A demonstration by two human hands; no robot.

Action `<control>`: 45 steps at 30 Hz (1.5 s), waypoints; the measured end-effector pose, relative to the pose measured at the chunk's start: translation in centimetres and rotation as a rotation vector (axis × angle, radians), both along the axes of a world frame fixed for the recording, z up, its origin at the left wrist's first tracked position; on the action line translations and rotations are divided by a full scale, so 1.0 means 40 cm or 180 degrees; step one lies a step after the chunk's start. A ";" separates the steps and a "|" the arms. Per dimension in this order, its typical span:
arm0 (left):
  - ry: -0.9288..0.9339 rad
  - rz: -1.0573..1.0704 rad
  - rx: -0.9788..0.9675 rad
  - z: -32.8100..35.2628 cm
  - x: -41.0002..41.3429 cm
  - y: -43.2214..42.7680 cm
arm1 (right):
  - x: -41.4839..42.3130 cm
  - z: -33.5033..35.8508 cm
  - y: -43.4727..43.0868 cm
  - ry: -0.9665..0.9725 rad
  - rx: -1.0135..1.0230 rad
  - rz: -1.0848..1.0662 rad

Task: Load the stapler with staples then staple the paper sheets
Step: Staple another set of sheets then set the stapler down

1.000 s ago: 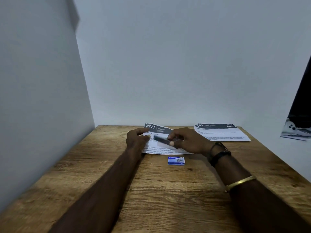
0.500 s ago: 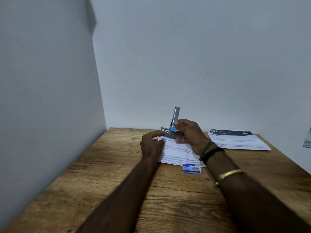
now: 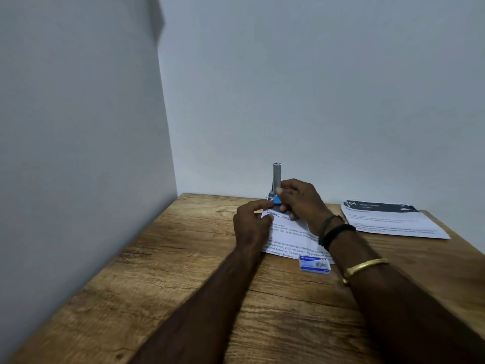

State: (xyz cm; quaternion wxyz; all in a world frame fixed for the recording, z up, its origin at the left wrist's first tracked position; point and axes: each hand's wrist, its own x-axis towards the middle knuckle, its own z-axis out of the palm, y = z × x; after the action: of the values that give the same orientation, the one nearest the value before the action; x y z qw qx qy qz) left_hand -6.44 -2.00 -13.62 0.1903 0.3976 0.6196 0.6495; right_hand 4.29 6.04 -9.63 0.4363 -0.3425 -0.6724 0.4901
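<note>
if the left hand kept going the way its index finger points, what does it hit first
The stapler: the left hand points up and right at its blue base, which the right hand grips. The fingertip looks at or nearly touching it; depth is unclear.
</note>
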 end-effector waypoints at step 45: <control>0.0211 0.0336 -0.0269 0.011 -0.048 -0.009 | 0.205 -0.011 -0.072 -0.2002 0.1340 0.0243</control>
State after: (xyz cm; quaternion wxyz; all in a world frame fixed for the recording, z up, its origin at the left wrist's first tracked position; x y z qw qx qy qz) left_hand -8.36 -2.35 -13.16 0.1517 0.3773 0.6725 0.6183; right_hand 12.50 3.14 -10.08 0.2508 -0.3537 -0.8717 0.2281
